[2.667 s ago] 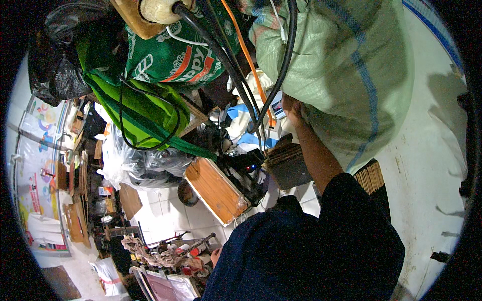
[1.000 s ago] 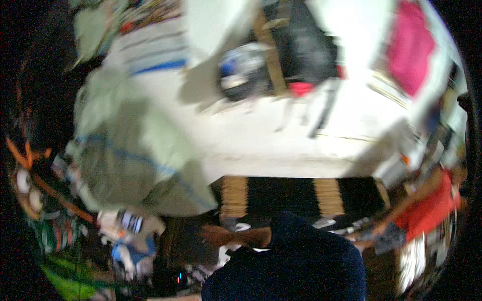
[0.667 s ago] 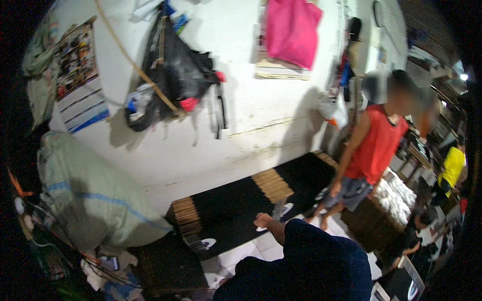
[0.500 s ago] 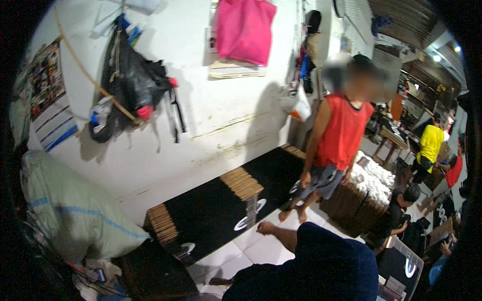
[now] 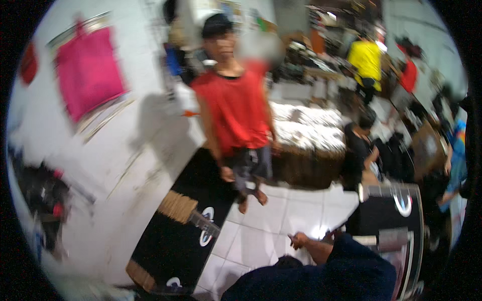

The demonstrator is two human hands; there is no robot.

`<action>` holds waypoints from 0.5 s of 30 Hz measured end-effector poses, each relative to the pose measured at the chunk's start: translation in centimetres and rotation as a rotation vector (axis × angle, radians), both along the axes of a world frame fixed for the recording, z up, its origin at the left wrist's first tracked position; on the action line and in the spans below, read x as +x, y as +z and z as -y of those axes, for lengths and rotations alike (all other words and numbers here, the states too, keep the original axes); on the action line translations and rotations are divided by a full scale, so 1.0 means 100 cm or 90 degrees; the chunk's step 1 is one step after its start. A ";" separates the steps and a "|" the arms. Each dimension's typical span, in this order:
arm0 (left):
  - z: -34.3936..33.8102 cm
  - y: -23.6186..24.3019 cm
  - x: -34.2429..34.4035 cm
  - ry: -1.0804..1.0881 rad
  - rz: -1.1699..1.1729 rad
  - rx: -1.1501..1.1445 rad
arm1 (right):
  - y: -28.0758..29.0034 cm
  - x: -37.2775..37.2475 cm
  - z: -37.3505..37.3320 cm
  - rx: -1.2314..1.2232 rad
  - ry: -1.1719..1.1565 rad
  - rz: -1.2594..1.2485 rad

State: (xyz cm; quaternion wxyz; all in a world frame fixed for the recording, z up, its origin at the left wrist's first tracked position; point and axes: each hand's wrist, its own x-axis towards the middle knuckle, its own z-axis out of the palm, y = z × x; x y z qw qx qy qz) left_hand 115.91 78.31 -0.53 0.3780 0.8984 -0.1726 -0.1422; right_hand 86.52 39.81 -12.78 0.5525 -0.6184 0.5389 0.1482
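My right hand (image 5: 299,241) reaches forward from a dark navy sleeve (image 5: 351,261), above the white tiled floor (image 5: 256,226). At least one finger is stretched out, and nothing shows in the hand, though the picture is blurred. It touches nothing that I can see. Just below it lies a dark shape that I cannot make out. My left hand is out of sight. Left of my body stands a long black surface (image 5: 173,241) with white ring-shaped prints and bundles of thin brown pieces (image 5: 177,206) on it.
A person in a red sleeveless top (image 5: 231,108) stands facing me beyond the black surface. Behind them is a brown stack (image 5: 306,165) topped with white material (image 5: 309,128). Another black printed panel (image 5: 381,213) lies at right. Several people work farther back. A pink bag (image 5: 90,70) hangs on the wall.
My view has swung to the right, so the wall, pink bag and person in red now sit farther left. My right hand looked more closed before; a finger now points out.
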 end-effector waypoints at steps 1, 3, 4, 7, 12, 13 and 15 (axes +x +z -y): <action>0.022 -0.012 -0.005 -0.042 -0.059 0.023 | 0.008 -0.009 0.015 -0.007 0.012 -0.015; 0.064 -0.032 -0.007 -0.111 -0.157 0.069 | 0.022 -0.028 0.036 -0.025 0.086 -0.005; 0.084 -0.040 -0.006 -0.143 -0.187 0.089 | 0.030 -0.036 0.047 0.016 0.046 0.014; 0.159 -0.053 0.000 -0.227 -0.251 0.138 | 0.065 -0.077 0.072 -0.026 -0.117 0.154; 0.351 -0.061 0.008 -0.395 -0.258 0.191 | 0.106 -0.135 0.125 -0.150 -0.286 0.176; 0.393 -0.063 0.006 -0.429 -0.232 0.257 | 0.106 -0.145 0.135 -0.175 -0.310 0.155; 0.476 -0.069 -0.004 -0.508 -0.248 0.228 | 0.100 -0.163 0.155 -0.171 -0.432 0.154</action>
